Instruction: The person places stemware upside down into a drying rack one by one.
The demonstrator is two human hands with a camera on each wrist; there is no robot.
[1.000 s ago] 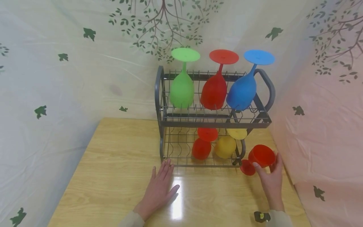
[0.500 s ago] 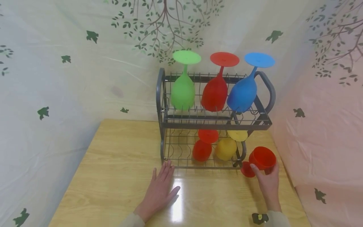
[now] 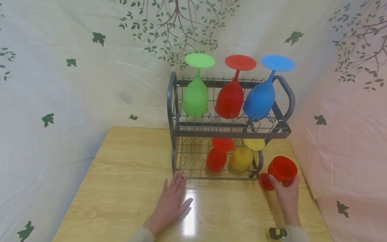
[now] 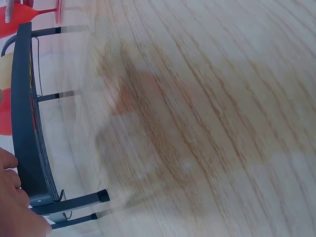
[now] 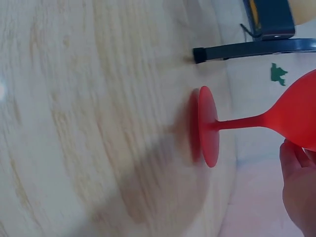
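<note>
A red wine goblet [image 3: 282, 168] stands upright at the right of the rack, its round foot [image 5: 209, 127] close to the tabletop; contact is hard to tell. My right hand [image 3: 285, 195] holds its bowl, thumb on the left side and fingers on the right, partly hidden. My left hand [image 3: 169, 203] has its fingers straight and spread, with the fingertips at the front left corner of the dark two-tier dish rack [image 3: 232, 135]. In the left wrist view, those fingers [image 4: 10, 175] touch the rack's front bar.
Upside-down on the upper tier are a green goblet [image 3: 196, 97], a red goblet [image 3: 229, 99] and a blue goblet [image 3: 260, 99]. The lower tier bears a smaller red goblet [image 3: 216, 160] and a yellow goblet [image 3: 242, 158]. Patterned cloth [image 3: 347, 151] borders the wooden table [image 3: 130, 161].
My right hand has shifted slightly, its fingers now lower on the red goblet's bowl. The goblet remains in nearly the same place. My left hand stays at the rack's corner.
</note>
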